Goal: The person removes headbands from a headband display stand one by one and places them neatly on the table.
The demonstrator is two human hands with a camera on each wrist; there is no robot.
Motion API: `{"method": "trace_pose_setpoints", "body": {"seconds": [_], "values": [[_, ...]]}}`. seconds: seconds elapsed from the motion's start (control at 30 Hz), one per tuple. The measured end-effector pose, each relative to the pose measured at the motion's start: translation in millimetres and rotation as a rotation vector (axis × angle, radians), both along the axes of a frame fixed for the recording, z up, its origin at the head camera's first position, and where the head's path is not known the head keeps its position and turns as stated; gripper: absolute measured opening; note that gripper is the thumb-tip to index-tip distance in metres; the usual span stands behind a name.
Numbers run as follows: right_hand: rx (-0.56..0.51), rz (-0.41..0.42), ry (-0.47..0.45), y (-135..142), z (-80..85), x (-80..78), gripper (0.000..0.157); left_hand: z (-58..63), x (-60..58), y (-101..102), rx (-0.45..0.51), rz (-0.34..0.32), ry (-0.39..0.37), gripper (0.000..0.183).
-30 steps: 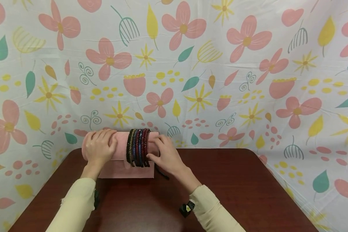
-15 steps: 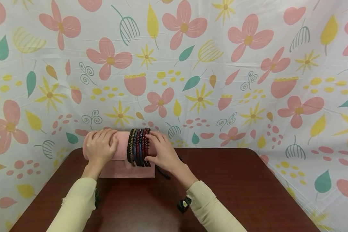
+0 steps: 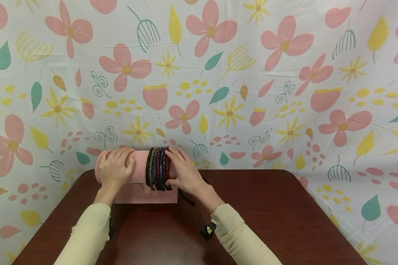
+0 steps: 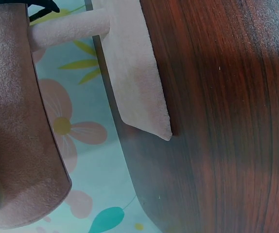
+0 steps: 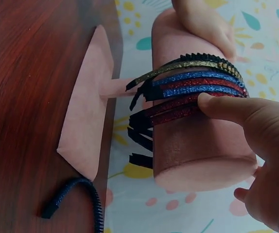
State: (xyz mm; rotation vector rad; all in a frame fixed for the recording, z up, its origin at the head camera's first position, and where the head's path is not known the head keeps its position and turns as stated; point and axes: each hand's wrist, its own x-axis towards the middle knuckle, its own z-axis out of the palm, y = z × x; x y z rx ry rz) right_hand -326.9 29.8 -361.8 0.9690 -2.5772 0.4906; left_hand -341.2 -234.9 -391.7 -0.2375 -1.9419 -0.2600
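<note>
A pink velvety headband stand has a horizontal roll [image 3: 140, 162] on a short post above a flat base [image 5: 88, 104]. Several glittery headbands in black, gold, blue and red [image 3: 157, 167] hang side by side round the roll's right part. My left hand [image 3: 116, 167] grips the roll's left end from above. With my right hand [image 3: 187, 175] I hold the outermost dark red headband [image 5: 178, 116], thumb on its near side and fingers over the top. In the right wrist view the thumb presses its edge; the other fingertips are hidden behind the roll.
One dark blue toothed headband [image 5: 88, 187] lies on the brown table [image 3: 252, 213], right of the stand's base. A floral cloth [image 3: 219, 92] hangs close behind the table's back edge. A black wrist camera [image 3: 208, 231] sits under the right sleeve.
My right hand has slid slightly left along the roll, its fingers now against the outer red headbands. The left hand stays on the roll's left end.
</note>
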Motion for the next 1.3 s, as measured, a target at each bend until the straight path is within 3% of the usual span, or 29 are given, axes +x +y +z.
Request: {"method": "trace_pose_setpoints", "body": {"seconds": [0.27, 0.67, 1.3], "values": [[-0.007, -0.013, -0.004, -2.2, 0.9, 1.1, 0.098, -0.4, -2.1, -0.2, 0.007, -0.010, 0.031, 0.038], [0.016, -0.027, 0.050, 3.1, 1.0, -3.0, 0.094, 0.1, -1.4, -0.1, 0.011, -0.008, 0.032, 0.037], [-0.029, -0.038, 0.058, 19.5, 1.4, -5.0, 0.089, -0.7, -0.4, -1.0, 0.000, -0.008, 0.015, 0.039]]}}
